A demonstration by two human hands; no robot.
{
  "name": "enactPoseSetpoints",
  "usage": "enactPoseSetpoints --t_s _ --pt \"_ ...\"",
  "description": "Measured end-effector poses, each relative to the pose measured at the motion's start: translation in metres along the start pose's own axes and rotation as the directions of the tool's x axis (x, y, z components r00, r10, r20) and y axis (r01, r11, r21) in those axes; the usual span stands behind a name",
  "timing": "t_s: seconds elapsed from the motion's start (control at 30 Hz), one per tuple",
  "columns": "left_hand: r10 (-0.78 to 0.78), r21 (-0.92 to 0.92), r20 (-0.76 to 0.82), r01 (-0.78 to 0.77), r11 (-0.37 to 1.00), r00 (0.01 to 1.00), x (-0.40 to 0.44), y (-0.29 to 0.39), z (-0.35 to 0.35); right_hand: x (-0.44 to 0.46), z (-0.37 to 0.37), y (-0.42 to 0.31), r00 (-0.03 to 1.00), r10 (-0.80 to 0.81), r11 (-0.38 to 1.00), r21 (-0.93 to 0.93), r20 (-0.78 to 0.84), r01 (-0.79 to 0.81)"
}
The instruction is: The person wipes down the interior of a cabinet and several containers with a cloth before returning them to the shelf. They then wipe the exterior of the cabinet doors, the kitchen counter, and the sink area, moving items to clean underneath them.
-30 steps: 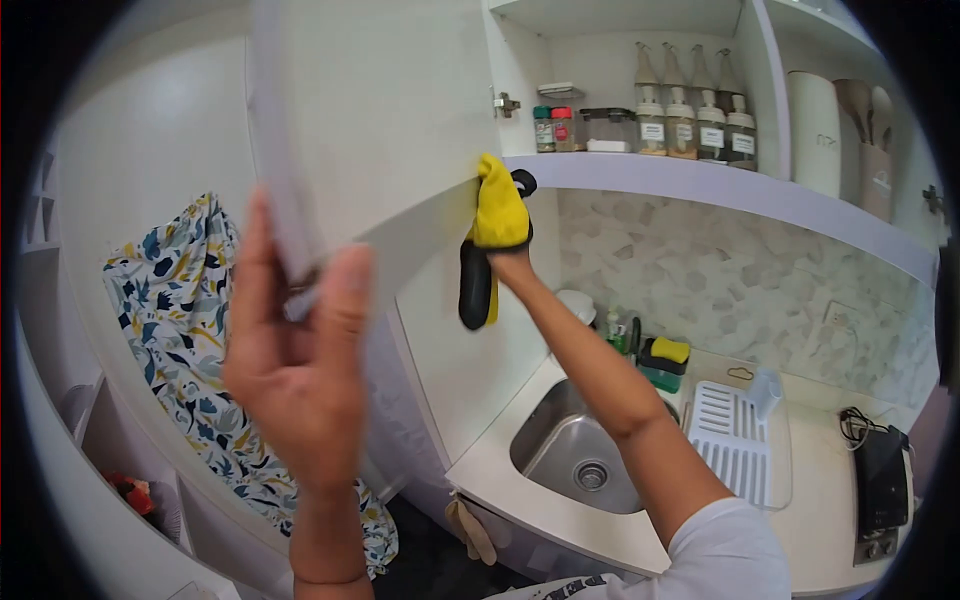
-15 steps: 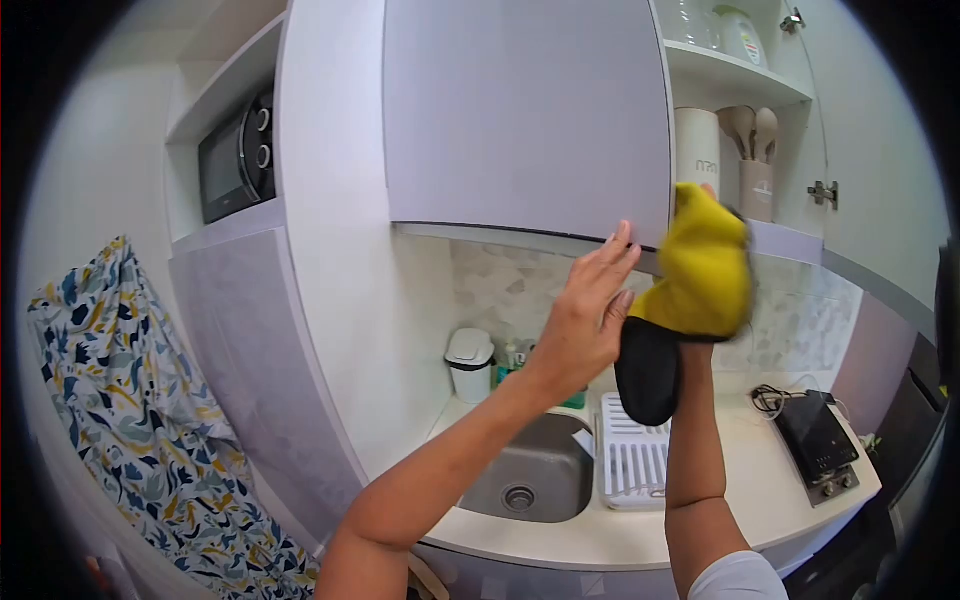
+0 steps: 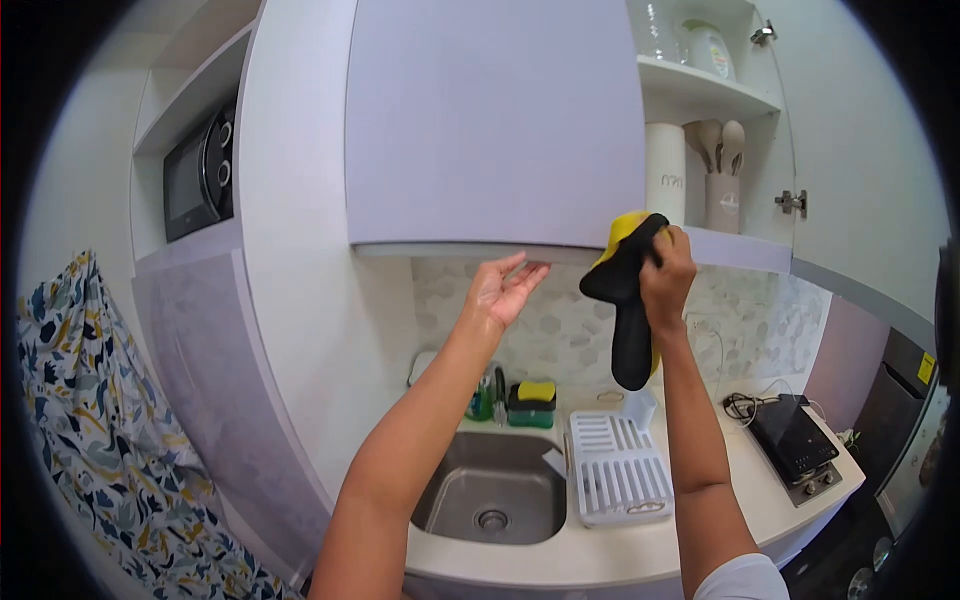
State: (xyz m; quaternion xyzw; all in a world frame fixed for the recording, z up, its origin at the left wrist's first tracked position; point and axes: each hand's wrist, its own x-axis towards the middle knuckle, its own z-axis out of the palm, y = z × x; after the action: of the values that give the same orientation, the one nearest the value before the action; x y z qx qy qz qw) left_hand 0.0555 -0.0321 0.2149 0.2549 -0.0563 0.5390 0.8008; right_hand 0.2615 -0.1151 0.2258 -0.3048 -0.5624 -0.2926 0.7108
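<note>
A closed lilac cabinet door [image 3: 490, 120] hangs above the sink. My left hand [image 3: 508, 290] is just under its bottom edge, palm turned up and fingers apart, with nothing in it. My right hand [image 3: 667, 280] grips a black and yellow glove-like cloth [image 3: 630, 335] by its upper part, near the door's lower right corner. The black part of the cloth dangles below the hand. Right of the door, an open cabinet section shows a white canister [image 3: 665, 172] and a beige holder [image 3: 722, 203] with utensils.
Below are a steel sink [image 3: 490, 490], a white dish rack [image 3: 618, 470] and a yellow sponge [image 3: 537, 391] on a green container. An open cabinet door [image 3: 870, 150] juts out at the right, above a black cooktop [image 3: 795, 440]. A microwave [image 3: 200, 172] sits at the left.
The left cabinet door, open one second ago, is now shut. My left hand has moved from its edge to beneath it. My right hand has turned the cloth, showing its black side.
</note>
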Motion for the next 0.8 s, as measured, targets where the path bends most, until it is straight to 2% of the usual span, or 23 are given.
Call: enactPoseSetpoints --t_s 0.03,0.07,0.1,0.13,0.17,0.2,0.23,0.27,0.3,0.37,0.43,0.5,0.57,0.6,0.67,0.73,0.8 --pt "-0.007 0.045 -0.001 0.007 0.999 1.000 0.010 0.002 -0.005 0.005 0.001 -0.008 0.967 -0.253 0.963 -0.100 -0.017 0.250" --pt "-0.013 0.088 -0.004 0.013 0.996 1.000 0.017 0.003 -0.007 0.011 0.003 -0.014 0.873 -0.487 0.856 -0.204 -0.006 0.476" --pt "-0.016 0.094 0.019 0.014 0.995 1.000 0.015 0.002 -0.001 0.012 0.010 -0.007 0.867 -0.491 0.845 -0.197 0.078 0.497" --pt "0.011 0.124 -0.044 -0.006 0.992 0.999 0.014 0.002 0.005 0.015 0.019 -0.001 0.855 -0.492 0.836 -0.188 0.162 0.516" --pt "0.046 0.154 -0.104 -0.030 0.988 0.994 0.014 0.004 0.010 0.023 0.029 -0.004 0.796 -0.540 0.791 -0.157 0.275 0.591" --pt "0.051 0.159 -0.082 -0.038 0.987 0.995 0.026 0.009 0.003 0.031 0.039 -0.008 0.722 -0.576 0.745 -0.116 0.384 0.657" --pt "0.006 0.206 -0.054 0.005 0.978 0.999 0.037 0.015 -0.004 0.034 0.054 0.003 0.660 -0.554 0.680 -0.181 0.507 0.710" --pt "-0.037 0.255 -0.030 0.044 0.966 0.999 0.036 0.019 -0.001 0.042 0.061 0.003 0.656 -0.569 0.671 -0.181 0.497 0.719" --pt "0.033 0.310 -0.076 -0.008 0.951 0.997 0.035 0.016 0.001 0.055 0.070 0.004 0.621 -0.634 0.619 -0.179 0.462 0.765" --pt "0.000 0.294 -0.076 0.022 0.955 0.997 0.032 0.019 0.005 0.092 0.092 0.016 0.571 -0.735 0.523 -0.230 0.366 0.821" --pt "-0.076 0.270 -0.068 0.092 0.958 0.995 0.023 0.024 0.009 0.147 0.116 0.022 0.619 -0.711 0.506 -0.368 0.334 0.780" --pt "-0.088 0.251 -0.029 0.092 0.964 0.996 0.021 0.027 0.002 0.211 0.139 0.021 0.660 -0.664 0.456 -0.510 0.351 0.730" --pt "-0.096 0.227 0.002 0.093 0.969 0.995 0.015 0.029 0.001 0.263 0.157 0.008 0.795 -0.452 0.491 -0.631 0.405 0.601" --pt "-0.079 0.268 0.010 0.073 0.961 0.997 0.007 0.030 0.005 0.277 0.167 0.008 0.832 -0.417 0.547 -0.630 0.367 0.551" --pt "-0.035 0.299 -0.003 0.034 0.954 0.999 -0.009 0.037 0.000 0.274 0.217 0.031 0.807 -0.535 0.734 -0.336 0.249 0.590" --pt "-0.038 0.500 0.137 -0.036 0.865 0.990 -0.027 0.036 -0.010 0.219 0.229 0.039 0.683 -0.634 0.651 -0.226 0.363 0.725" --pt "-0.055 0.532 0.148 -0.032 0.846 0.987 -0.048 0.038 -0.024 0.139 0.216 0.033 0.515 -0.668 0.467 -0.236 0.536 0.852"
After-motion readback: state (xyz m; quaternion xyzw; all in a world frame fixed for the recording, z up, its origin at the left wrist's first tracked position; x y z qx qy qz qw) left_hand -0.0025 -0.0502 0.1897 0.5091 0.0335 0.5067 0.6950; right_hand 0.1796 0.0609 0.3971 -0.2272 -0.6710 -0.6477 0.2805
